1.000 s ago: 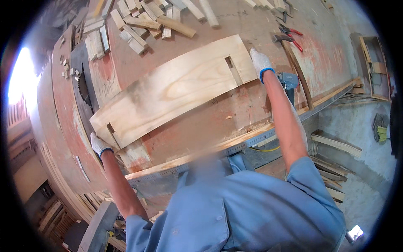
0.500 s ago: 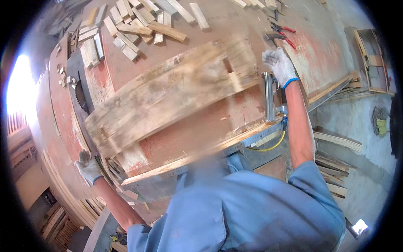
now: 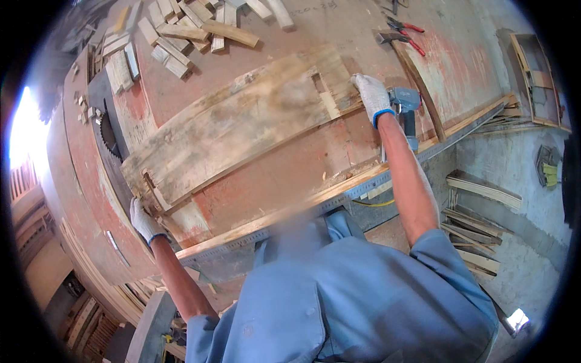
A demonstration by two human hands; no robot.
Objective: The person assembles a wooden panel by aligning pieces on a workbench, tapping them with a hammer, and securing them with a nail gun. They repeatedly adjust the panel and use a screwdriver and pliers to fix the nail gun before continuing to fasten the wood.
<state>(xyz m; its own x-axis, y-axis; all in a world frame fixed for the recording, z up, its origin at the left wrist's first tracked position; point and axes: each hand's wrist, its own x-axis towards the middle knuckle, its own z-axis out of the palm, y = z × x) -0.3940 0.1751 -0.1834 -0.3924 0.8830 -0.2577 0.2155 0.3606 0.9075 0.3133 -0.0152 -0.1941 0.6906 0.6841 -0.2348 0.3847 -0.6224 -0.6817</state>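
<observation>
**Slotted board (image 3: 242, 121) lies aslant on the bench (image 3: 272, 166)**

Toward the bench's left edge, a toothed saw blade (image 3: 108, 134) stands up from the surface, only part of it showing. The left hand (image 3: 144, 221), gloved, is at the board's near left corner; its grip cannot be told, since the fingertips blend with the board's end. At the back left lie heaped offcuts (image 3: 200, 30), the farthest cut off by the view's rim.

The board rests between offcuts and front edge, a slot near each end. Its face is dark and mottled, partly smeared by haze. Along the bench's front edge runs a ruler (image 3: 363, 189), its middle lost behind a blurred patch.

The right hand (image 3: 373, 97), gloved, has its fingertips at the board's right end; whether they clamp it cannot be told. Just beside it is a nailer (image 3: 405, 98), its lower part partly covered by the wrist. Further right, a hammer (image 3: 423, 89) slants from the back toward the front edge. Red-handled pliers (image 3: 414, 28) lie by its head, near the back right corner.
</observation>
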